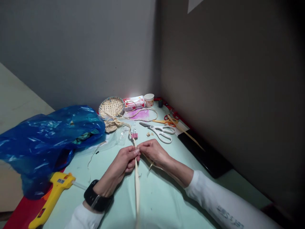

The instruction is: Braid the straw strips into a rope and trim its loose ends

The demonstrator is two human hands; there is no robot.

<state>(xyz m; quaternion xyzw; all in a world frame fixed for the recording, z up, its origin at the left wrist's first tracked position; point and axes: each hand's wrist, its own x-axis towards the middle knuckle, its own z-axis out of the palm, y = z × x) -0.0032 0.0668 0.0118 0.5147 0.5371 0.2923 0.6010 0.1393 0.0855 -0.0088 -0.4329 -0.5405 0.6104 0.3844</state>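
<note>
White sleeves reach over a pale green table set in a corner of grey walls. The left hand, a watch on its wrist, and the right hand meet at mid-table. Both sets of fingertips are pinched shut on a pale straw strip that trails toward the camera. A blue plastic bag shows something green inside. A woven basket leans behind it.

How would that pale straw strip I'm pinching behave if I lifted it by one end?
Probably floppy: the straw strip curves loosely past the left hand and right hand. Likely very light, as it looks thin and flat. It may fray or split, since stray wisps branch off near the pinch.
</note>
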